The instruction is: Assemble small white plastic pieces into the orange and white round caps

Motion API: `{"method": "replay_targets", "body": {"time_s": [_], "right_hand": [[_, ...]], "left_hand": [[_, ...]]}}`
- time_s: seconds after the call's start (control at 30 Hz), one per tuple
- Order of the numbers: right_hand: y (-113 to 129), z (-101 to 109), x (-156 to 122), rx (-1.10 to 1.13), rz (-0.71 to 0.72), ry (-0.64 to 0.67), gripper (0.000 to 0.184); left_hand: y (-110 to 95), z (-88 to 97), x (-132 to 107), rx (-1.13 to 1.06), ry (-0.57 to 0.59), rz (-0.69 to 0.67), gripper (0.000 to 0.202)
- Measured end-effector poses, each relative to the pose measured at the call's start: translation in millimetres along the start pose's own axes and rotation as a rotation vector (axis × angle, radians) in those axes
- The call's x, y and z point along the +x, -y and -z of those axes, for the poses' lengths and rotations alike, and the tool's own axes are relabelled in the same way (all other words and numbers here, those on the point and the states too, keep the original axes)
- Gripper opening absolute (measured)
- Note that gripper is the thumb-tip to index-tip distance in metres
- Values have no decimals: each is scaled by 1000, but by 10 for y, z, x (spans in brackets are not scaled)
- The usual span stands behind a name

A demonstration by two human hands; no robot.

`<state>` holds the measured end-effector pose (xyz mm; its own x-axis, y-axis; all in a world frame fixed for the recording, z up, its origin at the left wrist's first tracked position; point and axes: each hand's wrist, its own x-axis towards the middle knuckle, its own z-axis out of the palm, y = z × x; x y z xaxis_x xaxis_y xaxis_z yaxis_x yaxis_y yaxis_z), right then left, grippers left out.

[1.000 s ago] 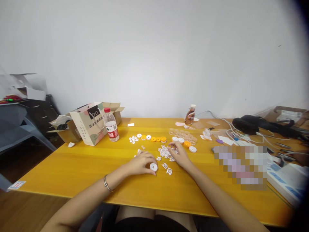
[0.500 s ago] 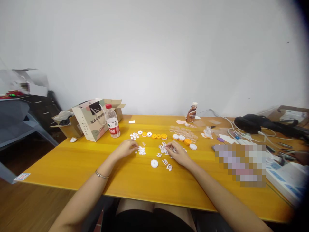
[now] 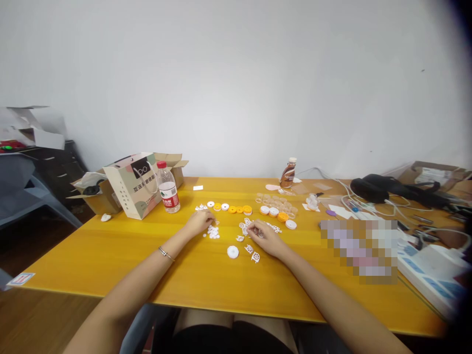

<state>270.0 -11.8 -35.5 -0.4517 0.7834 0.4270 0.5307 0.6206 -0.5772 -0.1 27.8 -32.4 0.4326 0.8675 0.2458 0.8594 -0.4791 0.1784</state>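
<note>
My left hand (image 3: 200,222) is over the table, its fingers curled together beside small clear pieces (image 3: 217,222). What its fingertips hold, if anything, is too small to make out. Just below them is a cluster of small white discs (image 3: 213,232); small white pieces (image 3: 201,207) sit behind the hand. My right hand (image 3: 267,237) has its fingertips pinched at a pile of white spoked pieces (image 3: 243,226), partly hiding it. Whether one is in the pinch is unclear. Closer to me are a loose spoked piece (image 3: 255,257) and a round white disc (image 3: 232,252).
Yellow and white round parts (image 3: 232,209) form a row behind my hands, with clear rings (image 3: 275,200) to their right. A water bottle (image 3: 168,189) and paper bag (image 3: 134,187) stand left. A brown bottle (image 3: 288,173) stands at the back; cables and a power strip (image 3: 424,275) lie right.
My left hand has moved slightly away from me, toward the clear pieces. My right fingertips have shifted a little lower over the spoked pieces. The whole view has turned slightly right.
</note>
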Motion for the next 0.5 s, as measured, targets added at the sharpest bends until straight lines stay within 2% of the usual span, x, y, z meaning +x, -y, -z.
{"method": "replay_targets", "body": {"time_s": [0.2,0.37,0.5], "right_hand": [[-5,-9,-5,-5,4,-2,17],[25,7,0,27,16,13,19],[145,43,-48,15,121,91,15]], "left_hand": [[-30,22,-13,49,34,-57,24],[-49,23,23,110,18,-52,22],[-121,59,-8,128,-36,-29,19]]}}
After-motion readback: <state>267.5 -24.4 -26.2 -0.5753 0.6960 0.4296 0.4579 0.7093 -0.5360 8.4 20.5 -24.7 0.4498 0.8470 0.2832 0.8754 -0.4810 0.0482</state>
